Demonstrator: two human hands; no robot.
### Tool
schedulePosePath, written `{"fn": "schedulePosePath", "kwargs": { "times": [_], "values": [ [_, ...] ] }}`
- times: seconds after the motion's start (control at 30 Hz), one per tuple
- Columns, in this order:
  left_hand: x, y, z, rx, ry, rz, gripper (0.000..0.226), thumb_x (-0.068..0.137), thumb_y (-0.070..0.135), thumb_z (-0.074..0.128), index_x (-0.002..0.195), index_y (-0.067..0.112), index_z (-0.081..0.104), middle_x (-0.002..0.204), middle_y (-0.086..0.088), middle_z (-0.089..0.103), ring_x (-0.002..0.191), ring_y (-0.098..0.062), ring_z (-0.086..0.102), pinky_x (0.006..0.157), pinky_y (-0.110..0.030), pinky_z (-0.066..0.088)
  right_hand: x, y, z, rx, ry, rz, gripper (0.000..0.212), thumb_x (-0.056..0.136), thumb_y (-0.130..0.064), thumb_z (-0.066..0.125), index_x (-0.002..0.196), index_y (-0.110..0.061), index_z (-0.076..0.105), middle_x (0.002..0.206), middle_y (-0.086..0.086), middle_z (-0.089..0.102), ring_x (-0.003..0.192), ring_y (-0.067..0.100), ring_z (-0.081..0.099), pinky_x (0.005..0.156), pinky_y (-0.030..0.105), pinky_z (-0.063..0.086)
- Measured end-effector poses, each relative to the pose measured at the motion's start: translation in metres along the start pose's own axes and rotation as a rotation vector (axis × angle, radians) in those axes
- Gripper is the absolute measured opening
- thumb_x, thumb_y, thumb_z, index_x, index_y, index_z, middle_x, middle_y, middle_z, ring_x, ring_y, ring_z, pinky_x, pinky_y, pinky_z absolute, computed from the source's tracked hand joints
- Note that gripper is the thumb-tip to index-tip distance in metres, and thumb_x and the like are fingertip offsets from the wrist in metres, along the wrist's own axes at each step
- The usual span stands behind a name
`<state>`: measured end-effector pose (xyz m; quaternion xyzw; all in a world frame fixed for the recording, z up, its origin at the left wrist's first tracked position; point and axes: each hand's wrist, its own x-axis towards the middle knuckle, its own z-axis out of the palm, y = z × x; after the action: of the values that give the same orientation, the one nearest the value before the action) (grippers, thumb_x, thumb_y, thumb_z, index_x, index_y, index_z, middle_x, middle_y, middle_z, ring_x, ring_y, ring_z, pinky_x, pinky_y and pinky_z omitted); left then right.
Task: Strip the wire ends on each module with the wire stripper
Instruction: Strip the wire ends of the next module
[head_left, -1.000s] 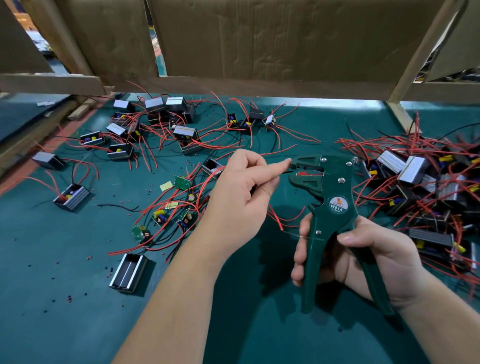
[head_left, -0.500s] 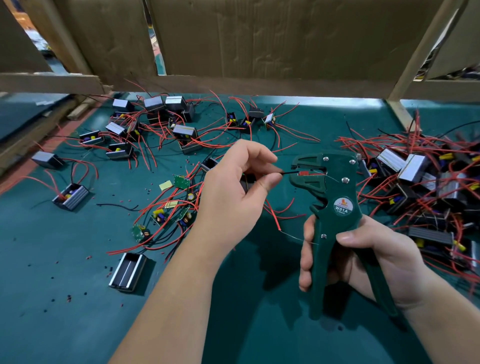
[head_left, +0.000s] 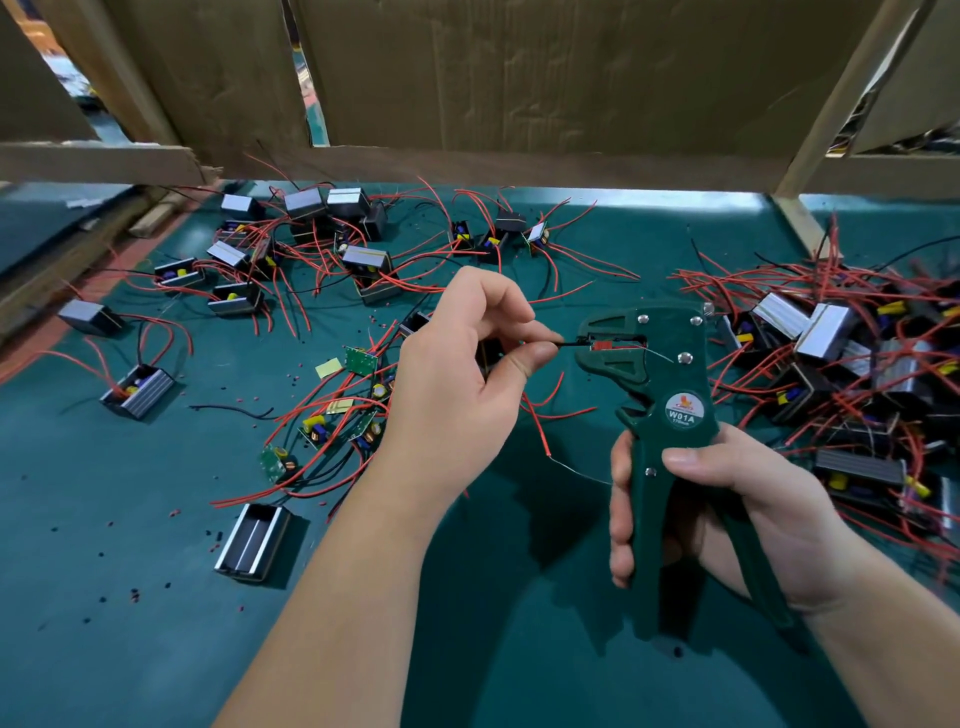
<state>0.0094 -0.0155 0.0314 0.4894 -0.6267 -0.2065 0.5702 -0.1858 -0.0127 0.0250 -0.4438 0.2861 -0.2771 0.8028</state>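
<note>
Wire stripper (head_left: 670, 415) btwn module piles (head_left: 311, 244) L, (head_left: 831, 353) R.

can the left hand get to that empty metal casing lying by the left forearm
Probably yes for reach: the casing lies on open mat left of the forearm, nothing over it. But the left hand is pinching the black wire fed into the wire stripper, so it must let go first.

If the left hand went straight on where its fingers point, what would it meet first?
Most likely the wire stripper: the left hand pinches a black wire entering its mouth, nothing between. Depth is hard to judge.
</note>
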Motion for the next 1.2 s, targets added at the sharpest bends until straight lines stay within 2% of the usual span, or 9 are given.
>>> {"fn": "schedulePosePath", "kwargs": {
  "times": [0.13, 0.33, 0.43, 0.53, 0.67, 0.9, 1.03, 1.13, 1.2],
  "values": [
    [0.000, 0.000, 0.001, 0.000, -0.003, 0.000, 0.040, 0.083, -0.004, 0.065, 0.089, 0.029, 0.044, 0.081, 0.009, 0.069, 0.083, -0.009, 0.067, 0.080, -0.020, 0.049, 0.000, 0.001, 0.001, 0.008, -0.003, -0.002, 0.051, 0.047, -0.037, 0.087, 0.080, -0.005, 0.067, 0.066, 0.029, 0.058, 0.055, 0.040, 0.060, 0.055, 0.045, 0.052],
    [0.000, 0.001, 0.000, -0.006, -0.003, 0.012, 0.040, 0.083, -0.004, 0.065, 0.089, 0.028, 0.043, 0.083, 0.003, 0.070, 0.081, -0.006, 0.066, 0.077, -0.014, 0.046, -0.001, 0.002, 0.003, -0.013, 0.017, 0.001, 0.050, 0.051, -0.044, 0.086, 0.075, -0.006, 0.065, 0.062, 0.026, 0.056, 0.051, 0.036, 0.059, 0.053, 0.043, 0.051],
    [0.000, -0.001, 0.000, -0.028, -0.026, -0.018, 0.036, 0.084, 0.003, 0.066, 0.091, 0.030, 0.042, 0.085, 0.005, 0.072, 0.086, -0.009, 0.067, 0.080, -0.019, 0.048, 0.002, 0.005, 0.007, -0.012, 0.138, -0.015, 0.050, 0.052, -0.049, 0.083, 0.067, -0.008, 0.060, 0.055, 0.021, 0.050, 0.041, 0.028, 0.051, 0.048, 0.037, 0.048],
    [-0.002, -0.005, 0.002, 0.051, -0.094, -0.042, 0.036, 0.085, 0.008, 0.067, 0.093, 0.030, 0.041, 0.086, 0.012, 0.071, 0.083, -0.003, 0.064, 0.078, -0.016, 0.047, 0.005, 0.007, 0.009, -0.001, 0.281, 0.006, 0.040, 0.068, -0.049, 0.065, 0.061, -0.010, 0.055, 0.052, 0.017, 0.044, 0.038, 0.025, 0.044, 0.045, 0.033, 0.044],
    [-0.003, -0.008, 0.004, 0.095, -0.121, -0.062, 0.037, 0.085, 0.009, 0.068, 0.093, 0.031, 0.040, 0.079, 0.011, 0.069, 0.075, 0.000, 0.059, 0.072, -0.008, 0.040, 0.002, 0.005, 0.006, 0.051, 0.335, 0.041, 0.049, 0.069, -0.059, 0.055, 0.062, -0.011, 0.060, 0.053, 0.017, 0.047, 0.039, 0.026, 0.047, 0.044, 0.032, 0.045],
    [-0.003, -0.014, -0.001, 0.142, -0.115, -0.064, 0.037, 0.085, 0.003, 0.065, 0.097, 0.028, 0.041, 0.079, 0.007, 0.066, 0.072, 0.000, 0.056, 0.069, -0.005, 0.038, 0.002, -0.012, -0.006, 0.136, 0.441, -0.213, 0.038, 0.066, -0.047, 0.052, 0.065, -0.011, 0.062, 0.058, 0.016, 0.055, 0.048, 0.029, 0.056, 0.044, 0.037, 0.051],
    [-0.001, -0.013, 0.004, 0.069, -0.020, -0.097, 0.023, 0.087, 0.006, 0.065, 0.094, 0.023, 0.049, 0.079, 0.009, 0.062, 0.071, -0.002, 0.057, 0.066, -0.009, 0.040, 0.000, -0.012, -0.009, 0.212, 0.347, -0.248, 0.039, 0.052, -0.039, 0.064, 0.073, -0.005, 0.066, 0.069, 0.022, 0.062, 0.063, 0.037, 0.064, 0.058, 0.047, 0.057],
    [0.002, -0.013, 0.006, -0.108, 0.082, -0.206, 0.023, 0.086, 0.003, 0.065, 0.086, 0.022, 0.053, 0.080, 0.007, 0.062, 0.072, -0.006, 0.059, 0.068, -0.020, 0.047, 0.001, -0.003, -0.002, 0.247, 0.215, -0.209, 0.045, 0.047, -0.036, 0.076, 0.079, -0.004, 0.070, 0.076, 0.025, 0.064, 0.067, 0.039, 0.065, 0.064, 0.050, 0.057],
    [0.005, -0.011, 0.006, -0.269, 0.119, -0.281, 0.024, 0.086, -0.003, 0.064, 0.084, 0.018, 0.053, 0.077, 0.006, 0.064, 0.071, -0.006, 0.059, 0.065, -0.020, 0.048, 0.002, 0.000, 0.002, 0.284, 0.120, -0.153, 0.052, 0.046, -0.034, 0.082, 0.086, -0.003, 0.070, 0.085, 0.027, 0.065, 0.069, 0.040, 0.065, 0.066, 0.051, 0.056]
  ]
}}
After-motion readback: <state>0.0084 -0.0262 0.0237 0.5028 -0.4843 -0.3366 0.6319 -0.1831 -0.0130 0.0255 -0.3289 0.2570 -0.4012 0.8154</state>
